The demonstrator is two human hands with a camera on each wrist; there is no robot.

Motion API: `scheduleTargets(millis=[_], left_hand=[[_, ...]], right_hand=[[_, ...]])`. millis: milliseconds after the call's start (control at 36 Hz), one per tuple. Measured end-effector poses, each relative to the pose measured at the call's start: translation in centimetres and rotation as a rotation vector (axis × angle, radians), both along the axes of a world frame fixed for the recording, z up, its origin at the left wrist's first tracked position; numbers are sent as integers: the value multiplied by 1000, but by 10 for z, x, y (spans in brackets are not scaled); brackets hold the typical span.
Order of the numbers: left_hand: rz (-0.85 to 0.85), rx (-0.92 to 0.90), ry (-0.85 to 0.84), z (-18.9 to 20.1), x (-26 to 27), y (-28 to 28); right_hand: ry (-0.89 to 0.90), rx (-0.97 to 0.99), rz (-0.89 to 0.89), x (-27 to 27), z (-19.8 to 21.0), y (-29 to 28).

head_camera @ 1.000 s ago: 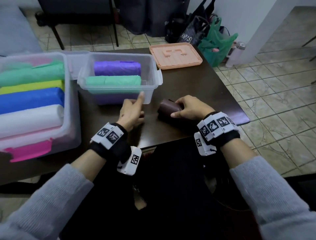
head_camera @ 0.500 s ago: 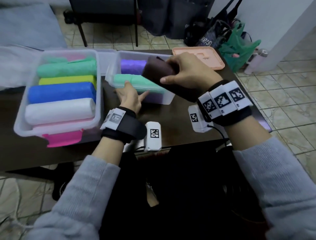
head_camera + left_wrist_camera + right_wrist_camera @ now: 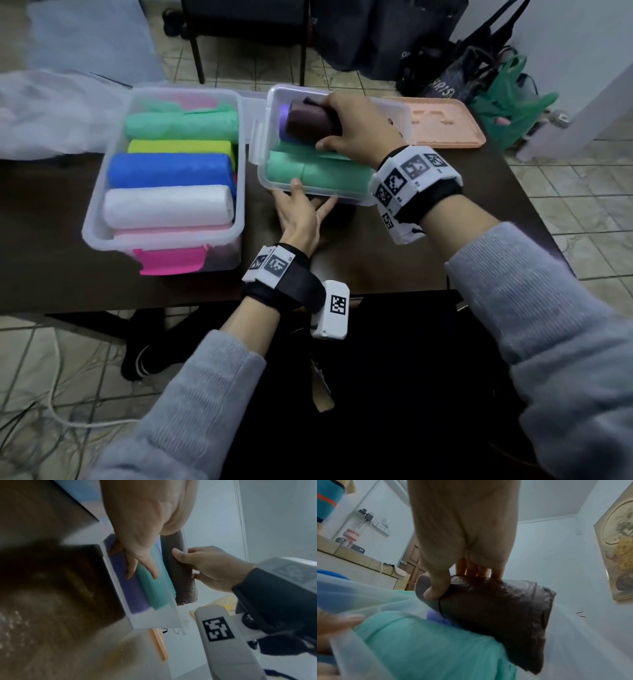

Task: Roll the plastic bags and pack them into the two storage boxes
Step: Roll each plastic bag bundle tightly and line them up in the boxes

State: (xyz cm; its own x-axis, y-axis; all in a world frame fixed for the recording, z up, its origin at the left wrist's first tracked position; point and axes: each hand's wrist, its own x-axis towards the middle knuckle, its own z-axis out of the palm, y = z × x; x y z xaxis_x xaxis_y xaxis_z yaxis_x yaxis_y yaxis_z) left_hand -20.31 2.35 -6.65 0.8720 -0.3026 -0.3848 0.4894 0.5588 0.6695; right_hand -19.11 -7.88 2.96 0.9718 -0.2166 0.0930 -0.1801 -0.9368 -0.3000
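Observation:
My right hand [image 3: 356, 128] grips a rolled dark brown bag [image 3: 310, 120] and holds it inside the rim of the small clear box [image 3: 262, 171], over a purple roll [image 3: 282, 118] and a green roll [image 3: 318, 173]. The right wrist view shows my thumb and fingers wrapped round the dark brown bag [image 3: 496, 608], its lower edge against the green roll [image 3: 428, 642]. My left hand [image 3: 301, 212] rests flat against the small box's front wall, fingers straight [image 3: 142, 555]. The large clear box [image 3: 92, 219] to the left holds green, yellow, blue, white and pink rolls.
A peach lid [image 3: 442, 121] lies on the dark table [image 3: 428, 246] right of the small box. A pink lid [image 3: 171, 260] leans at the large box's front. Crumpled clear plastic [image 3: 51, 120] sits at the far left. Bags and a chair stand on the floor behind.
My right hand lifted the dark brown roll off the table and carried it forward and left into the small box. My left hand slid forward to the box's front wall.

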Motion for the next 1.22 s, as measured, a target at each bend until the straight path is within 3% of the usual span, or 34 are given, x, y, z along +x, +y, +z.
scheduleTargets(millis=[306,472,750,1111,1222], left_hand=[[20,8,-22,-3,-1,2],[17,20,-15,-2,2,0],[2,50,-25,-1,6,1],[-1,64,-19,-3,6,2],[-2,63,-21,-3,6,2]], right_hand=[[68,-13,41,12,-18,7],[0,-4,14,3,-16,-3],[38,-109,64,8,-15,4],[239,-103,40,25,-10,1],[222,-134,11,25,-14,-1]])
